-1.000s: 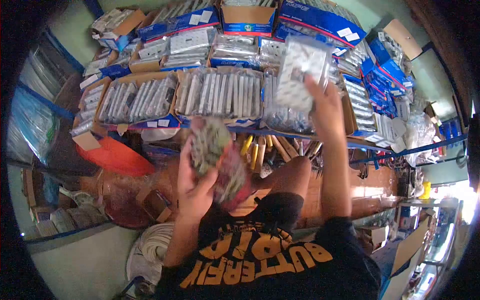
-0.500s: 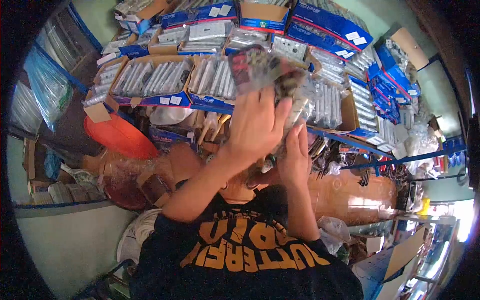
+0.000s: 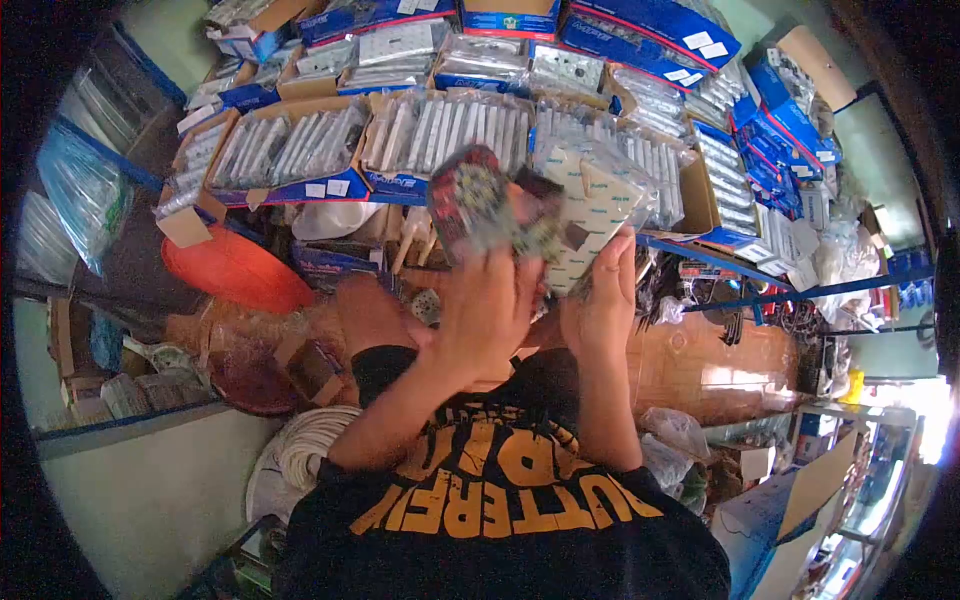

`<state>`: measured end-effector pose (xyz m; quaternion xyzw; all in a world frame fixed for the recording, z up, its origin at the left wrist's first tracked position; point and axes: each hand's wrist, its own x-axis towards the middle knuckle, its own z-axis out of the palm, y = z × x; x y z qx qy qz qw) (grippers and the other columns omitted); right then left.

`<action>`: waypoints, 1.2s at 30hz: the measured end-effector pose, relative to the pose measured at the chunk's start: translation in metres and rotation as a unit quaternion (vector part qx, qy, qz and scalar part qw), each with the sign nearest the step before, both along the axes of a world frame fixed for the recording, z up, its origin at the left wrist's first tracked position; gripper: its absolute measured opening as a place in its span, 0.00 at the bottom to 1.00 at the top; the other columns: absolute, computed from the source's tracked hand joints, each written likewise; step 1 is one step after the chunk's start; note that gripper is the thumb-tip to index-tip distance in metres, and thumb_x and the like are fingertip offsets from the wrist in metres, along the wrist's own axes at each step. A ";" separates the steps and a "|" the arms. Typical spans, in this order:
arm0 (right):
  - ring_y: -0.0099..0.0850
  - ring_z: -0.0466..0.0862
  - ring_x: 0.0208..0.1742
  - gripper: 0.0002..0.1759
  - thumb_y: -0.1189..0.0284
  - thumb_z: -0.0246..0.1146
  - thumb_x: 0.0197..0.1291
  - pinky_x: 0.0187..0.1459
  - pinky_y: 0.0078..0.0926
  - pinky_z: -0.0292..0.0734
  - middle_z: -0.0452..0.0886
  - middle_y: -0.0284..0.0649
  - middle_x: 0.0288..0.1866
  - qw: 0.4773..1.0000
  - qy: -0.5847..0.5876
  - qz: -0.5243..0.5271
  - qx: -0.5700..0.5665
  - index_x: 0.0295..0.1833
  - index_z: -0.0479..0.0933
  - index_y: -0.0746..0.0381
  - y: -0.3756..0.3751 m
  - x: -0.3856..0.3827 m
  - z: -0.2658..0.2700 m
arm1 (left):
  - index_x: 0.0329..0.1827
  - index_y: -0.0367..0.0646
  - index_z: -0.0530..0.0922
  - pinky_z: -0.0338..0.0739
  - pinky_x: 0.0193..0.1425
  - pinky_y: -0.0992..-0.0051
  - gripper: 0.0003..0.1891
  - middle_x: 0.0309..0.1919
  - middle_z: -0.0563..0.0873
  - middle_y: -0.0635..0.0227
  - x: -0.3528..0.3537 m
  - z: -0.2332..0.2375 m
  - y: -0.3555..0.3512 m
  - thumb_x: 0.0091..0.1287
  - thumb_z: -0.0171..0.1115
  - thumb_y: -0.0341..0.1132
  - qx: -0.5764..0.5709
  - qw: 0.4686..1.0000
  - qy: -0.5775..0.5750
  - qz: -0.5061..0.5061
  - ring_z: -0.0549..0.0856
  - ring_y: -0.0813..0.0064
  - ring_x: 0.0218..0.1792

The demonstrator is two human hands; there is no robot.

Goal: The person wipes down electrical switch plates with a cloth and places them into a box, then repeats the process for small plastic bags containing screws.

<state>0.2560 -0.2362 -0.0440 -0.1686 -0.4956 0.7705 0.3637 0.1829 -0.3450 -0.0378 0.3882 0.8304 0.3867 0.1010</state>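
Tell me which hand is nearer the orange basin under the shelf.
Left. The left hand, gripping a patterned packet, is right of the orange basin, apart from it; the right hand holds a clear-wrapped pack farther right.

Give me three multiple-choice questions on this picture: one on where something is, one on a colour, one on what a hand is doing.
1. Where is the orange basin?
A) left of the left hand
B) on the top shelf
C) on the shirt

2. What colour are the boxes at the top right?
A) green
B) blue
C) pink

3. What is the right hand doing?
A) hanging empty
B) pressing the floor
C) holding a clear bag

Answers:
1 A: it lies well left of the left hand and its packets.
2 B: their sides are blue, with white labels.
3 C: its fingers grip the bag of white pieces.
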 end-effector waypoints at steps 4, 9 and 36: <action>0.33 0.76 0.57 0.24 0.56 0.43 0.74 0.55 0.33 0.77 0.73 0.41 0.58 0.999 0.007 0.019 -0.032 0.64 0.60 0.61 -0.009 0.001 0.010 | 0.52 0.30 0.72 0.71 0.54 0.63 0.18 0.47 0.79 0.46 -0.029 0.018 -0.001 0.74 0.47 0.40 0.204 0.976 -0.064 -0.029 0.79 0.51 0.49; 0.29 0.76 0.56 0.24 0.56 0.42 0.74 0.53 0.29 0.77 0.73 0.40 0.56 0.998 -0.068 -0.007 0.001 0.62 0.63 0.63 -0.013 0.003 0.020 | 0.53 0.33 0.73 0.71 0.53 0.70 0.17 0.42 0.82 0.57 -0.032 0.018 -0.003 0.76 0.44 0.40 0.283 0.948 -0.132 -0.064 0.79 0.69 0.44; 0.21 0.77 0.43 0.20 0.63 0.46 0.74 0.44 0.23 0.74 0.79 0.37 0.45 0.959 -0.162 -0.053 0.228 0.54 0.74 0.67 -0.026 -0.010 0.026 | 0.54 0.34 0.74 0.74 0.47 0.80 0.15 0.42 0.84 0.69 -0.041 0.032 -0.011 0.66 0.60 0.28 0.364 0.880 -0.305 -0.021 0.80 0.84 0.40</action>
